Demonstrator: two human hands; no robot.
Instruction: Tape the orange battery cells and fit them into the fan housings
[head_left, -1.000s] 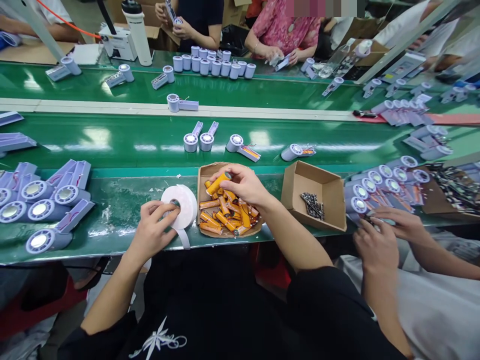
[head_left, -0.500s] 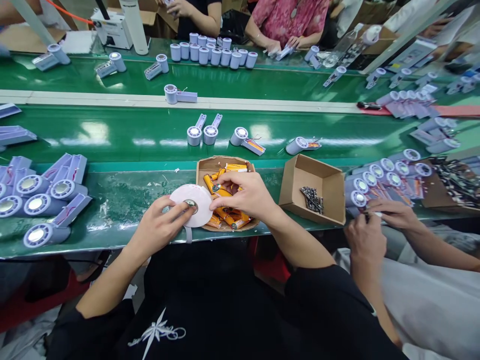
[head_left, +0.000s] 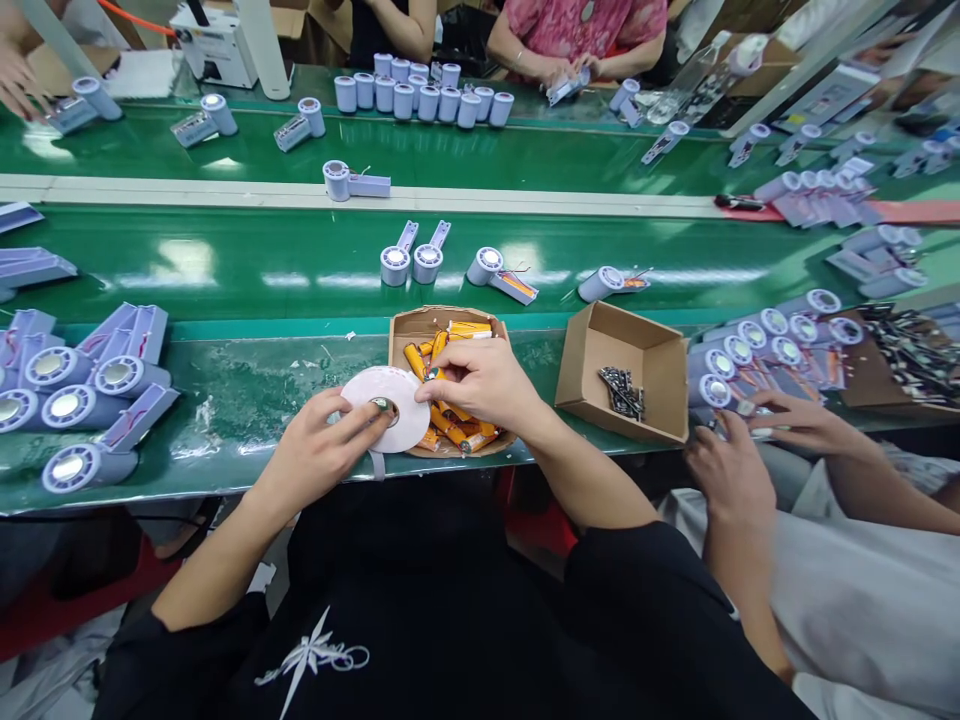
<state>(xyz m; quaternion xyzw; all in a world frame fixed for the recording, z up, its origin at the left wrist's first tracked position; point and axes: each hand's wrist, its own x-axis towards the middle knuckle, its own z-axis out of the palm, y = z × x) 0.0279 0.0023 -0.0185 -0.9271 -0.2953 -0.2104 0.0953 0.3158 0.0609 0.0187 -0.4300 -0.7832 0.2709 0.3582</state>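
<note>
My left hand (head_left: 322, 435) grips a flat roll of white tape (head_left: 409, 425), its fingers over the core; something green shows in the core hole. A short tail of tape hangs below the roll. My right hand (head_left: 487, 380) is pinched at the roll's right edge, and the end of an orange battery cell (head_left: 434, 375) shows between thumb and index finger. The rest of that cell is hidden by the hand. Right under both hands stands a cut-down cardboard box (head_left: 401, 330) with several orange cells inside.
An open cardboard box (head_left: 577, 375) with small dark metal parts stands to the right. Pale purple motor housings (head_left: 82, 405) are heaped at left, and others rest on the green conveyor (head_left: 300, 250). A co-worker's hands (head_left: 731, 465) handle parts at right.
My right index finger has come down toward the thumb, narrowing the pinch at the tape roll's edge. My left hand keeps the roll in almost the same place.
</note>
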